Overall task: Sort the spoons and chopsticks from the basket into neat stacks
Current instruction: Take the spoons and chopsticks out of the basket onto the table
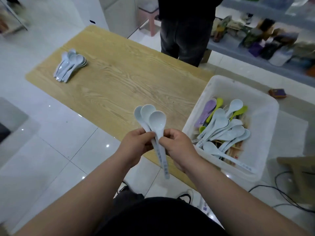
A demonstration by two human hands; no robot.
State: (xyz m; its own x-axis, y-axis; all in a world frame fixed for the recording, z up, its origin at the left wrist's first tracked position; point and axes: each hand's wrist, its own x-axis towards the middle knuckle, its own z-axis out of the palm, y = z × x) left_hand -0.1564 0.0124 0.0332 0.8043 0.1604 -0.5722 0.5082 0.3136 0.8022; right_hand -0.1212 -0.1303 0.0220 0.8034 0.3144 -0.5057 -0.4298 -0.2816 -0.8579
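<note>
Three pale soup spoons (154,120) are held together above the near edge of the wooden table (119,79), their bowls fanned out and pointing away from the person, their handles bunched and running back down between the two hands; the left hand (136,146) has its fingers curled round the handles from the left side, and the right hand (177,147) pinches the same handles from the right with thumb and forefinger, so both hands grip the one bundle; small printed labels show on the handle ends that stick out below the hands. To the right, resting on the near right corner of the table and reaching past its edge, stands the white plastic basket (265,116); inside it lies a loose heap of pale spoons (226,130), several lime-green spoons (238,110), a lilac spoon (207,111) against the left wall, and wooden chopsticks (236,150) mostly buried under the spoons; one pale spoon lies with its long handle slanting to the basket's near rim. Well apart from all this, at the far left end of the table, a stack of pale spoons (69,65) lies nested, bowls toward the table's middle and handles splayed toward the corner. Beyond the table another person in dark trousers (185,36) stands facing away, beside a pink stool (150,16); a low shelf of packets (272,41) runs along the right; black cables (286,196) trail over the glossy white floor tiles (51,133), and a small brown box (277,93) lies on the floor just behind the basket.
</note>
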